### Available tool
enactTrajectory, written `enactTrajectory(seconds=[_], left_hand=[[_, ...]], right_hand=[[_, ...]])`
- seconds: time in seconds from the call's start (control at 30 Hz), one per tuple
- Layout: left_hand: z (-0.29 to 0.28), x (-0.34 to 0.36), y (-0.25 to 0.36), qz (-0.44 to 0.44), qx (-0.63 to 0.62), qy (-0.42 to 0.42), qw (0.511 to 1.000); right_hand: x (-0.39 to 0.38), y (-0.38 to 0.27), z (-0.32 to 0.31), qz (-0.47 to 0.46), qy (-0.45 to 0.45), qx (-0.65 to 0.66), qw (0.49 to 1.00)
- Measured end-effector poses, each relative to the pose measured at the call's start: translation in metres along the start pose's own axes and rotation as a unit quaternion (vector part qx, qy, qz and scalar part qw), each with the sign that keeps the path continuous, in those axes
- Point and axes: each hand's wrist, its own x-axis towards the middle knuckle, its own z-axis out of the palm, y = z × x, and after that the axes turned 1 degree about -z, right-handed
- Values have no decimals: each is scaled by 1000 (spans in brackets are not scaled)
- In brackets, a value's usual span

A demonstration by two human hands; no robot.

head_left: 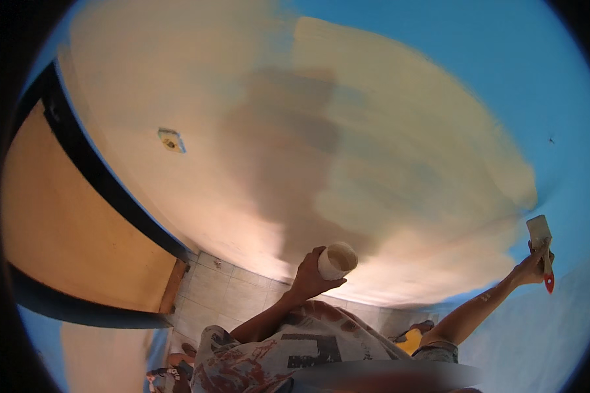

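In the head view, a big wall (347, 131) fills most of the picture. Much of it is covered in fresh cream paint, and the old blue shows at the top and down the right side, from about 12 o'clock round to 4 o'clock.

The left hand (308, 278) is low in the middle, near 6 o'clock. Its fingers are curled tight around a small white cup (337, 260). The open mouth of the cup tips toward the wall, and something pale shows inside.

The right hand (534, 265) is stretched far out at about 4 o'clock. Its fingers are closed around a paintbrush (542, 252). The brush stands nearly straight up and down: the wide bristles point up toward 12 o'clock and the red handle tip hangs down toward 6 o'clock. The bristles sit right at the edge where cream paint meets blue. The blue strip lies just to the right of the brush, at 3 o'clock from the fingers, so the right hand is much nearer to it than the left hand.

At 9 o'clock is an orange door (72, 229) with a dark frame. A small wall box (170, 139) sits at 10 o'clock. Pale floor tiles (223, 288) show at 7 o'clock.
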Motion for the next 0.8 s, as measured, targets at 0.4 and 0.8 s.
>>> enactTrajectory(seconds=[0.4, 0.8], left_hand=[[-17, -26, -9, -38, 5, 47, 998], [-20, -32, -8, -85, -2, 74, 994]], right_hand=[[-174, -339, 253, -106, -250, 425, 863], [-135, -240, 238, -38, -189, 283, 939]])
